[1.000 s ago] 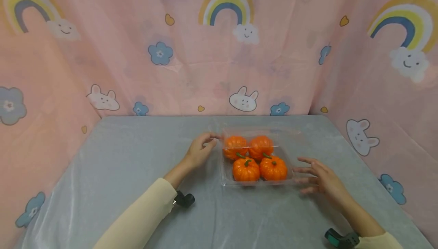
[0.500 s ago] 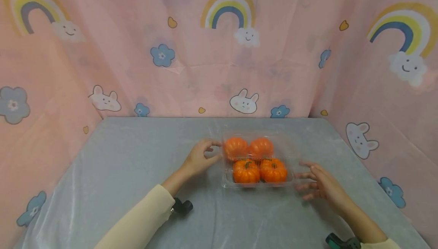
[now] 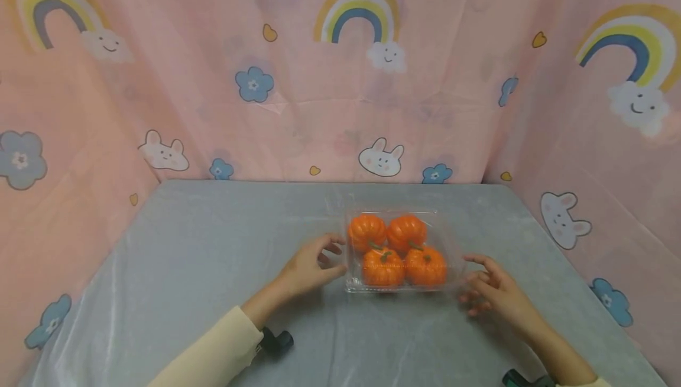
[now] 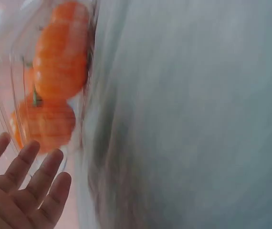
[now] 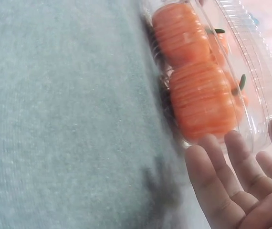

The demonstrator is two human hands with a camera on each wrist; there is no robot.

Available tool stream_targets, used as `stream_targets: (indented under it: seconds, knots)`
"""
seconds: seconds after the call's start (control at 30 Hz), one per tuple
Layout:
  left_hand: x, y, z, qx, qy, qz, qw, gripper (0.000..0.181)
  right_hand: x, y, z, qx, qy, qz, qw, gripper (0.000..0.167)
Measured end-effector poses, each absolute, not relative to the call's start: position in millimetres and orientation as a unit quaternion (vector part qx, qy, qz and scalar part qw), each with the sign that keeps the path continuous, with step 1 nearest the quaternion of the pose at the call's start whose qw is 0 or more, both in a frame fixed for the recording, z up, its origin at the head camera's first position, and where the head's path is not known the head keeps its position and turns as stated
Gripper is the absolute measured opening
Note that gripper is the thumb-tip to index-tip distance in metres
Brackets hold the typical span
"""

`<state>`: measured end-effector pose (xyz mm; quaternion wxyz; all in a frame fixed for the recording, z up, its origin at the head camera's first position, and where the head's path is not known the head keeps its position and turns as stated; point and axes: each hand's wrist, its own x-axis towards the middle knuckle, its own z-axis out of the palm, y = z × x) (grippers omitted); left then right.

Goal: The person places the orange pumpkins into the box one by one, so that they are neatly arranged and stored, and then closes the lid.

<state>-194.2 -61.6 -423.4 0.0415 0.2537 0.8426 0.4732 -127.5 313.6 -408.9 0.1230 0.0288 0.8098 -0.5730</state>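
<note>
A clear plastic clamshell box (image 3: 452, 257) lies right of centre on the table, with small orange pumpkins inside. Two pumpkins (image 3: 407, 232) sit in its back row and two pumpkins (image 3: 383, 267) in front, some with green stems. In the head view its lid (image 3: 393, 212) lies low over them; whether it is latched cannot be told. My left hand (image 3: 308, 266) is at the left end, fingers spread loosely by the wall. At the right end is my right hand (image 3: 500, 292), its fingers (image 5: 207, 176) extended beside the plastic. Neither hand grips anything.
A grey cloth (image 3: 213, 245) covers the table. Behind and at both sides hangs a pink curtain (image 3: 298, 133) printed with rainbows, rabbits and flowers. A dark camera mount (image 3: 276, 342) is strapped on the left wrist, another on the right.
The lid has swung forward and down from standing up at the back to lying over the pumpkins. My left hand has moved toward the front along the box's left end; the right shifted slightly.
</note>
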Motion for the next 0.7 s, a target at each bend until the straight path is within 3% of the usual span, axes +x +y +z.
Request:
stream_targets:
  seconds: [0.33,0.7]
  knots:
    - [-167,-48,-425,0.198,0.821,0.533,0.059,0.044,-126,312,-417,-0.005,0.812,-0.578,0.077,0.044]
    - [-152,-33,-436,0.129,0.774,0.611,0.106,0.052,-128,307,-420,0.034,0.817,-0.569,0.088,0.047]
